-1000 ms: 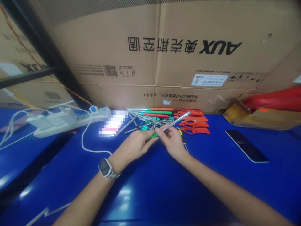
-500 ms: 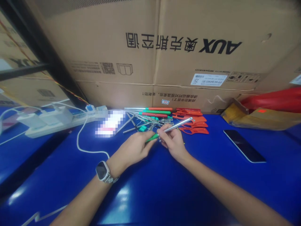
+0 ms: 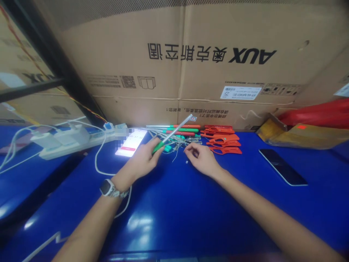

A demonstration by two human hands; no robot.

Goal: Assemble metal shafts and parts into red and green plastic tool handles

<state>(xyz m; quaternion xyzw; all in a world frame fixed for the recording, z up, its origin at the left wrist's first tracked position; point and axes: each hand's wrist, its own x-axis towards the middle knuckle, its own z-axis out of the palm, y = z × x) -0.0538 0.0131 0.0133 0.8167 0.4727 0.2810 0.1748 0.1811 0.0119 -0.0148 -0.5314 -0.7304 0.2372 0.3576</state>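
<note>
My left hand (image 3: 143, 158), with a watch on its wrist, is closed round the green handle of a metal-shafted tool (image 3: 176, 131) that points up and to the right. To its right, my right hand (image 3: 203, 159) is off the tool, its thumb and forefinger pinched together; what they hold, if anything, is too small to name. A tiny pale piece (image 3: 187, 162) lies on the blue table beside its fingers. Behind the hands are a pile of thin metal pieces (image 3: 188, 139), several tools with coloured handles (image 3: 185, 126) and several orange plastic parts (image 3: 225, 140).
A lit phone (image 3: 131, 142) lies at the left, near a white power strip (image 3: 79, 143) with plugs and cables. A dark phone (image 3: 282, 167) is on the right, below an open box (image 3: 305, 136). A large cardboard sheet (image 3: 207, 25) stands behind.
My left hand has moved left with the tool, which now tilts more steeply. My right hand has let go of the shaft, and the hands are farther apart. The view has shifted slightly.
</note>
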